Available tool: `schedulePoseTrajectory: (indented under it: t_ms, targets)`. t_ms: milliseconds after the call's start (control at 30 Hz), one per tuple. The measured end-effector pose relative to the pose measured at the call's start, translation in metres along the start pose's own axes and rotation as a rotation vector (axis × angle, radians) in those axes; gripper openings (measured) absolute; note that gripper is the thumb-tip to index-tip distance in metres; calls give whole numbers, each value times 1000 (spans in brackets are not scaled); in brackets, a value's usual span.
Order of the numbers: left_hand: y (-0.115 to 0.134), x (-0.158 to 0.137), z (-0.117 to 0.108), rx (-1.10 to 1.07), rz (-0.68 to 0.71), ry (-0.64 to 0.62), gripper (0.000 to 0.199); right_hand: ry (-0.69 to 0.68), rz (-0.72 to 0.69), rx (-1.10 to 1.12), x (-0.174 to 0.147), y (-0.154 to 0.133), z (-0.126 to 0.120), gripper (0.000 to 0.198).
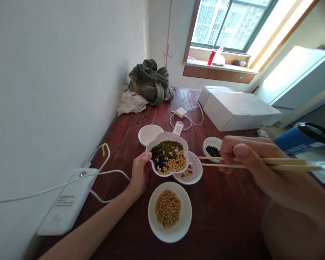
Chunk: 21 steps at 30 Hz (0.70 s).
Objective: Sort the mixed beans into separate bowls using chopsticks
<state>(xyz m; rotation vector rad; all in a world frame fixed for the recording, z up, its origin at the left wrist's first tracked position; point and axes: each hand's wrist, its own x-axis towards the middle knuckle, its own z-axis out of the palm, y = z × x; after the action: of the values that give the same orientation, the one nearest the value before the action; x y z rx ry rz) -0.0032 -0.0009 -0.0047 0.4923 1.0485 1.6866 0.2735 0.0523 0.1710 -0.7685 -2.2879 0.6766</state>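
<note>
Right hand (249, 159) pinches chopsticks (260, 163) beside flower-shaped bowl (168, 157); left hand (139, 173) grips its rim; beans small, likely slippery.

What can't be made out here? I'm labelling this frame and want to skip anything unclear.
Head view:
- Dish under the flower-shaped bowl: contents mostly covered by it.
- Chopsticks tips: too thin to show any bean held.
- Power bank print: too small.
- Blue object: cut by right edge.

Flower bowl (168, 157) by the left fingers (147, 157) hides most of the dish (192, 174) behind it; contents unclear. Chopsticks (260, 163) are partly covered inside the right fingers (242, 150). Beyond them, the blue item (298, 142) is cut off by the right edge.
</note>
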Motion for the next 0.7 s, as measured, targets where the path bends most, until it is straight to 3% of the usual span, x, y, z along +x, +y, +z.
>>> schedulePoseTrajectory:
  t_ms: [267, 533, 700]
  targets:
    - [0, 3, -1, 0, -3, 23, 40, 85, -3, 248, 17, 15, 12, 56]
    - [2, 0, 0, 18, 4, 17, 41, -21, -8, 211, 35, 31, 53, 57]
    - [1, -1, 0, 23, 5, 9, 41, -21, -21, 204, 38, 37, 62, 56]
